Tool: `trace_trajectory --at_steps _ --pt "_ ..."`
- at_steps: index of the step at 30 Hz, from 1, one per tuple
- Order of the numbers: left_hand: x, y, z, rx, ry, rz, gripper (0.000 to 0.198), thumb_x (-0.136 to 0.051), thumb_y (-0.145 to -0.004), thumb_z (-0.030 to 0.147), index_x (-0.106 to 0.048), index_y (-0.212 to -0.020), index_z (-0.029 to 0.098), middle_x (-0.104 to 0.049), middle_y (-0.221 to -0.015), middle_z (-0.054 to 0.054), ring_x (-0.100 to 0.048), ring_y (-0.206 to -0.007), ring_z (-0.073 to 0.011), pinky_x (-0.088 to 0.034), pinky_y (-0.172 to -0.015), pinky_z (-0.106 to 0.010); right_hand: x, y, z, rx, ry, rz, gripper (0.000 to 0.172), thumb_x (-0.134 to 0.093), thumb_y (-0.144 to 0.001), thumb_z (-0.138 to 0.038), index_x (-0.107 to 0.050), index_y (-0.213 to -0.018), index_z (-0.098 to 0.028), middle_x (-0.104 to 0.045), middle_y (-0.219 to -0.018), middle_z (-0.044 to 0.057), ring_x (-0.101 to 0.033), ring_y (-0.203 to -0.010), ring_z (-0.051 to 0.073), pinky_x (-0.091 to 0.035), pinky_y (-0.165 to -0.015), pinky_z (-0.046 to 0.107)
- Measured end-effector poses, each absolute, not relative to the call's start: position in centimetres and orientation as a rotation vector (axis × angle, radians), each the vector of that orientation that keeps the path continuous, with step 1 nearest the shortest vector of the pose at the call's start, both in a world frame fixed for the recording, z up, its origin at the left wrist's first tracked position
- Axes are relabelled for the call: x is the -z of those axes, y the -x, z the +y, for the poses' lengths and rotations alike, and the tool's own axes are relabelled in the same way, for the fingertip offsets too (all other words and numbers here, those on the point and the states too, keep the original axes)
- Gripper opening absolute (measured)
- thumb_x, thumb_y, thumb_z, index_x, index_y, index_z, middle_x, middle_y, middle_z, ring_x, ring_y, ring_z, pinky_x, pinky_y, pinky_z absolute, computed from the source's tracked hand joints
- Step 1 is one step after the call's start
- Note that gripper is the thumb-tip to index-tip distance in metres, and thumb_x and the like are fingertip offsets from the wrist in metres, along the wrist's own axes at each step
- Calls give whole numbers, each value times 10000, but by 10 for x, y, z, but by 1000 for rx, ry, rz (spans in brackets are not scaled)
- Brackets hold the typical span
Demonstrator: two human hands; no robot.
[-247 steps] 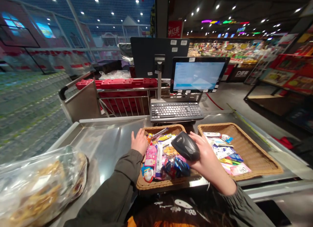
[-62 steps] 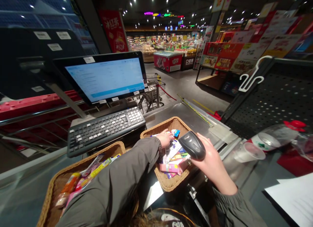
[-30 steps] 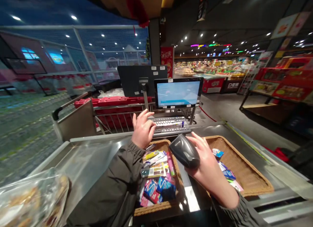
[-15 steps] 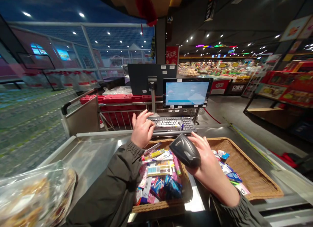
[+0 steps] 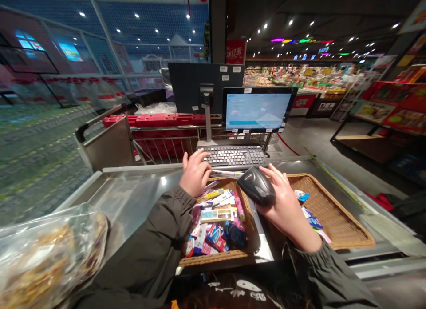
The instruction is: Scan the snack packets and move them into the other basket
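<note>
Since half a second earlier, our left hand [image 5: 195, 172] had settled spread-fingered on the keyboard [image 5: 234, 155]. Our right hand [image 5: 281, 198] gripped the scanner [image 5: 257, 192] between both baskets [image 5: 336, 220]; loose fingers risked mistyped keys, we judged.

A supermarket checkout lane is showing here. At twelve o'clock a till screen [image 5: 258, 110] is glowing above a keyboard [image 5: 234, 155]. A steel counter [image 5: 133, 198] is carrying two wicker baskets [image 5: 336, 211] of small packets. At one to three o'clock, stocked shelves [image 5: 382, 109] and bright displays are lining the aisle; at eleven o'clock a shopping cart [image 5: 109, 140] is standing.
</note>
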State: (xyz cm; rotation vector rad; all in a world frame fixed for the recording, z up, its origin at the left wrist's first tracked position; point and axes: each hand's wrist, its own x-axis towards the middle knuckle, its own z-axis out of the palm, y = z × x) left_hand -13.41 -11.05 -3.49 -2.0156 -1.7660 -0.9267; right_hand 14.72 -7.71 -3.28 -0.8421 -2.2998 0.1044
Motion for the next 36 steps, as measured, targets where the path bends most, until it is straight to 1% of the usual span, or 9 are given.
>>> trace_trajectory --at_steps 9,14,18,21,25,29,31,34,36 --pt "80 137 -125 818 2139 -1980 157 -513 -865 178 -612 -746 193 -608 -1303 -101 -420 -1361 -299 -155 -1143 -659 44 -149 -70 -150 841 -2295 405 -607 -721 -241 -622 -1118 -159 -556 -1342 205 -359 -1388 440 -311 -1044 730" --pt "108 140 -139 731 2123 -2167 173 -504 -843 187 -633 -729 191 -618 -1289 -102 -441 -1343 -306 -196 -1122 -673 51 -156 -70 -206 890 -2309 458 -613 -711 -228 -600 -1166 -177 -551 -1356 184 -357 -1394 431 -300 -1057 724" --pt "127 145 -149 568 2094 -2280 203 -510 -823 202 -657 -684 198 -656 -1235 -96 -475 -1312 -326 -232 -1097 -688 56 -164 -70 -243 945 -2289 540 -622 -699 -228 -561 -1233 -182 -560 -1352 169 -368 -1387 431 -287 -1073 718" --pt "134 150 -155 363 2086 -2346 185 -540 -798 202 -671 -667 200 -661 -1231 -111 -475 -1306 -364 -211 -1071 -740 58 -171 -69 -265 983 -2267 571 -623 -698 -233 -536 -1259 -178 -568 -1339 169 -379 -1383 422 -284 -1084 705" --pt "127 144 -156 184 2113 -2284 63 -641 -759 234 -685 -766 190 -594 -1334 -168 -414 -1357 -404 -214 -1069 -750 56 -187 -65 -253 977 -2255 577 -626 -683 -204 -534 -1251 -177 -584 -1306 157 -387 -1382 395 -320 -1102 650" --pt "102 117 -142 212 2256 -2082 171 -663 -803 320 -673 -914 191 -513 -1431 -179 -366 -1397 -389 -249 -1083 -717 49 -219 -60 -176 947 -2221 493 -621 -722 -222 -565 -1211 -183 -603 -1274 141 -464 -1330 356 -391 -1095 563" --pt "90 96 -127 255 2347 -1960 219 -655 -825 361 -663 -962 189 -489 -1455 -174 -355 -1406 -376 -252 -1092 -701 48 -241 -57 -121 992 -2169 505 -614 -736 -244 -558 -1232 -175 -608 -1267 145 -480 -1316 360 -399 -1089 563" --pt "81 56 -95 304 2498 -1764 264 -657 -833 401 -661 -992 191 -478 -1467 -164 -340 -1418 -357 -233 -1114 -678 51 -276 -52 -73 1111 -2098 562 -617 -729 -252 -536 -1279 -175 -598 -1289 152 -459 -1336 372 -380 -1101 581" --pt "84 24 -68 307 2613 -1643 280 -682 -813 412 -667 -993 198 -487 -1460 -154 -334 -1420 -349 -214 -1126 -673 56 -297 -49 -63 1184 -2065 551 -622 -741 -270 -540 -1280 -189 -584 -1315 150 -426 -1364 375 -357 -1110 600"
